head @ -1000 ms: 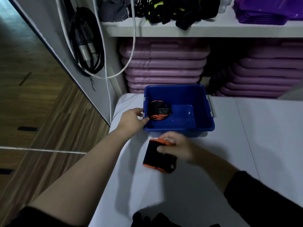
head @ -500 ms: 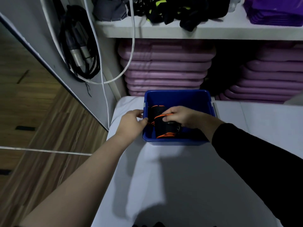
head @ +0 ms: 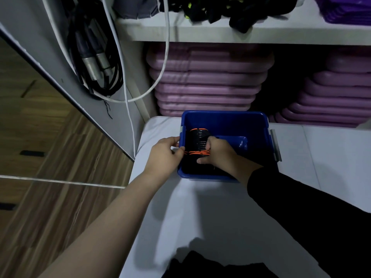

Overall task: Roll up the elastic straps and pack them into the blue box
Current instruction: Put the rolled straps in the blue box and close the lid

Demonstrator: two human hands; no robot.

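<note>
A: White tabletop (head: 200,217) set against shelving, dim light. Start at the hands?

B: Right hand (head: 217,152) is down inside the blue box (head: 224,122), fingers curled round a rolled strap (head: 197,154), black with an orange edge, pressing it toward the near-left corner. It grasps the roll; no release visible.

A: Left hand (head: 163,155)?

B: Clamped on the box's left rim, thumb outside, fingertips over the edge. Judgement: it braces the box so the push from the right hand does not slide it across the smooth top.

A: Contents otherwise?

B: A second rolled strap (head: 197,136) sits just behind the held one, against the left wall, touching or nearly so; cannot tell which. Rolls seem packed side by side from the left, probably to keep them from unwinding. Right half of the box floor is bare.

A: Work remaining?

B: A dark heap of material (head: 216,265) lies at the near table edge, likely more straps; too dark to confirm.

A: Obstructions?

B: Purple stacked mats (head: 208,81) fill the space behind the box, a shelf (head: 241,36) of dark gear hangs above, and a white cable (head: 128,101) and black cables (head: 96,63) hang at left. None cross the hands' path. The black sleeve (head: 311,217) hides the box's near-right corner.
</note>
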